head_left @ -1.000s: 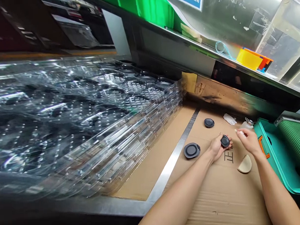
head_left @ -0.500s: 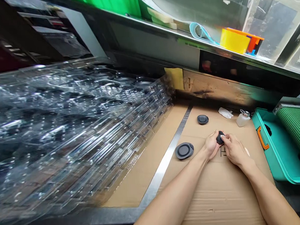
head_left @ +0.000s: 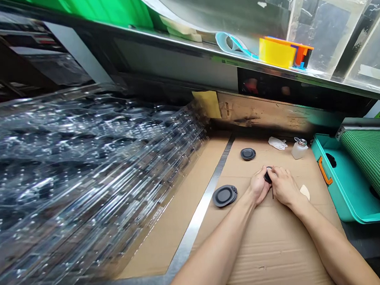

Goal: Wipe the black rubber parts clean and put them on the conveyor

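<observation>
My left hand (head_left: pixel 259 186) is closed around a small round black part (head_left: pixel 267 176), tilted up over the cardboard. The bent fingers of my right hand (head_left: pixel 283 184) press against that part from the right. A small pale patch shows at the part's upper edge, and whatever the right fingers pinch is hidden. Left of my hands a flat oval black disc (head_left: pixel 224 195) with a small tab lies on the cardboard. Farther back is a similar, smaller-looking black disc (head_left: pixel 248 153). Beside my right wrist lies an off-white pad (head_left: pixel 304 192).
Stacked clear plastic trays (head_left: pixel 116 170) fill the left side. A teal bin (head_left: pixel 344 195) with an orange handle stands at right, below a green mesh belt (head_left: pixel 369 153). A pump bottle (head_left: pixel 299 148) and crumpled white tissue (head_left: pixel 277 143) sit behind. A metal shelf edge (head_left: pixel 186 47) crosses above.
The view has shifted slightly, so the scene sits farther left. My right hand has turned over the black part, its fingers now covering more of it. The off-white pad shows more fully.
</observation>
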Action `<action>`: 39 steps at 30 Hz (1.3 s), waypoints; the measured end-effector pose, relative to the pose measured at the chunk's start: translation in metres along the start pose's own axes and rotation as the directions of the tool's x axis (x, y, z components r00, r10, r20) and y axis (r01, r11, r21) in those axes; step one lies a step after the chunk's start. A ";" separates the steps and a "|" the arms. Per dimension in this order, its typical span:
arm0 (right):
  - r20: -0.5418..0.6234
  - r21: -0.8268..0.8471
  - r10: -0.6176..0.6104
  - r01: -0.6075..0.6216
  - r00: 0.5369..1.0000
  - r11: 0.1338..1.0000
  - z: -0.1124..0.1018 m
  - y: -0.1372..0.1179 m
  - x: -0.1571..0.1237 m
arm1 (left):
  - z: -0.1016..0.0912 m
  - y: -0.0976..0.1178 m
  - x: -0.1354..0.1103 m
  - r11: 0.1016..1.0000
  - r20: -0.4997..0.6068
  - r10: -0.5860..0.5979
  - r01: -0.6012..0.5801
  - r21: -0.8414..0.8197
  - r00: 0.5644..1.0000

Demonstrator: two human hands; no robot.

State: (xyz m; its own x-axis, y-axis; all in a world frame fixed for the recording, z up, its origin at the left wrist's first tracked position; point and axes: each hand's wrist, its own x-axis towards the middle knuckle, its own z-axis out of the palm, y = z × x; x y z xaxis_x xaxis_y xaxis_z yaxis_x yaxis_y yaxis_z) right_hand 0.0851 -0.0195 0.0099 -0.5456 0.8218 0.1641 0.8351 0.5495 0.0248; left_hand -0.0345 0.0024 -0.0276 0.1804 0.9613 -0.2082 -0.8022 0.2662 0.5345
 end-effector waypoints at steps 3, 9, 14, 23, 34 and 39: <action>-0.002 0.051 -0.054 0.054 0.999 0.997 -0.003 -0.002 -0.008 | 0.000 0.002 -0.001 0.999 -0.008 -0.049 0.049 0.007 0.999; -0.002 -0.042 0.066 -0.066 0.998 0.997 -0.003 0.004 -0.013 | 0.002 0.002 -0.002 0.998 -0.002 -0.057 0.057 0.035 0.998; -0.019 0.046 -0.045 0.046 0.999 0.998 -0.003 0.000 -0.008 | 0.001 0.004 -0.002 0.996 -0.027 -0.086 0.086 -0.008 0.996; -0.013 0.021 -0.007 0.008 1.000 1.000 -0.006 0.001 -0.007 | -0.002 0.002 0.001 0.996 -0.016 -0.087 0.087 -0.024 0.996; -0.052 0.034 -0.048 0.050 0.998 0.998 -0.006 -0.009 -0.015 | 0.000 0.004 -0.004 0.984 0.016 -0.174 0.174 -0.046 0.985; -0.095 -0.011 -0.022 0.021 0.995 1.000 -0.006 -0.012 -0.004 | 0.003 0.008 -0.004 0.977 0.007 -0.191 0.191 -0.090 0.982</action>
State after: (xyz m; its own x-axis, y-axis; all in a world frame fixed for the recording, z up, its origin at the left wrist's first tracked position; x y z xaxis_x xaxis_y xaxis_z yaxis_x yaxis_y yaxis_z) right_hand 0.0777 -0.0302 0.0150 -0.5551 0.7914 0.2560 0.8239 0.5653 0.0391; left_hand -0.0399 0.0004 -0.0206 0.3342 0.8932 -0.3009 -0.8011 0.4374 0.4085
